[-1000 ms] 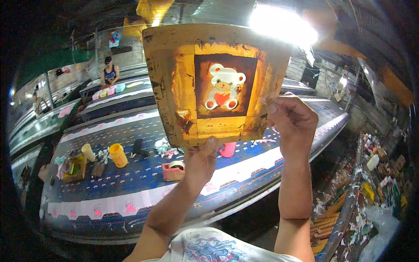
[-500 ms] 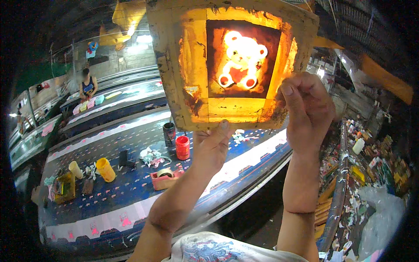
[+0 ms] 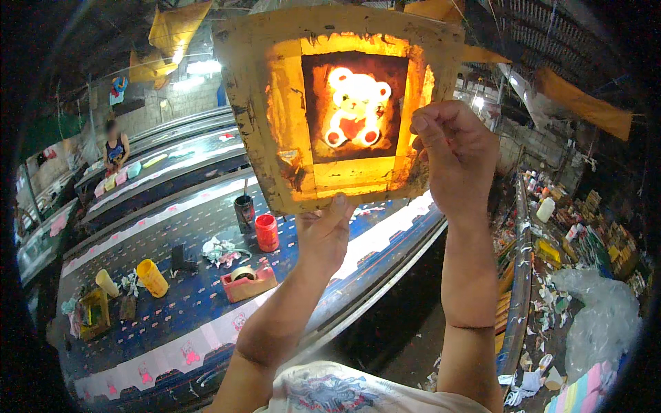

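My left hand (image 3: 323,237) grips the bottom edge of a silk-screen printing frame (image 3: 358,172), thumb on the near face and fingers behind. The frame is held up against the light, and its mesh glows yellow-orange. In its dark middle panel a teddy bear stencil (image 3: 354,107) shows bright, with a reddish heart shape on its belly. Dark stains mark the frame's borders. My right hand (image 3: 461,158) is raised at the frame's right side, thumb and forefinger pinched together close to its face. Whatever is in the pinch, if anything, cannot be made out.
On the long printing table (image 3: 200,296) stand a red jar (image 3: 267,233), a dark pot (image 3: 245,213), a tape dispenser (image 3: 249,281), a yellow container (image 3: 152,278) and crumpled rags (image 3: 222,252). Another person (image 3: 116,148) works at a farther table. Scraps and bottles (image 3: 545,210) clutter the right side.
The whole view has shifted, so the frame and the tables now lie further left. My right hand keeps its pinch beside the frame, and my left grip is unchanged.
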A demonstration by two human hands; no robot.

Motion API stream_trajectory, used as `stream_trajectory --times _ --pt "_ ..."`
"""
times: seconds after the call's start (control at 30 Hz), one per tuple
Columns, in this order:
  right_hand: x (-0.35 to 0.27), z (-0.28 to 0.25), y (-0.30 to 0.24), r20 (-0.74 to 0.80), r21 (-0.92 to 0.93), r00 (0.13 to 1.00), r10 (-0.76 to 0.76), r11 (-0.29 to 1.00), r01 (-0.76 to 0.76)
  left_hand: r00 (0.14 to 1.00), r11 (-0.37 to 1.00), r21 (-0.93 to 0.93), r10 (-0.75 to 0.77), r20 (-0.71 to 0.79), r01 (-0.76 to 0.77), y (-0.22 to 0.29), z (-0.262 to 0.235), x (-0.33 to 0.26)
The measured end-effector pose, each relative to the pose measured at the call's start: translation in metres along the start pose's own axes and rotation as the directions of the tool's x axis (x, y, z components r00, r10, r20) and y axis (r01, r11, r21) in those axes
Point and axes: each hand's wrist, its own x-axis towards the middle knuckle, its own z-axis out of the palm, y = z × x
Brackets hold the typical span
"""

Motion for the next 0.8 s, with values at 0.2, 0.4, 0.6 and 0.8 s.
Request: stream_trajectory --times 0.2,0.4,0.6,0.8 --pt "0.020 -0.014 -0.007 -0.035 -0.019 0.998 -0.047 0.999 0.047 1.000 1.000 -0.021 0.002 0.031 -0.002 -0.003 0.012 0.009" --pt "0.023 -0.019 -0.023 -0.098 -0.010 0.994 -0.057 0.998 0.057 1.000 1.000 0.016 0.000 0.010 0.000 -0.014 0.024 0.013" --pt "0.021 -0.035 -0.025 -0.116 -0.042 0.990 -0.085 0.996 0.081 0.996 0.998 0.029 -0.051 0.078 0.049 -0.026 0.046 0.014" --pt "0.015 -0.044 -0.034 -0.118 -0.070 0.990 -0.081 0.995 0.073 0.991 0.986 0.157 -0.078 0.110 0.061 -0.031 0.069 0.021"
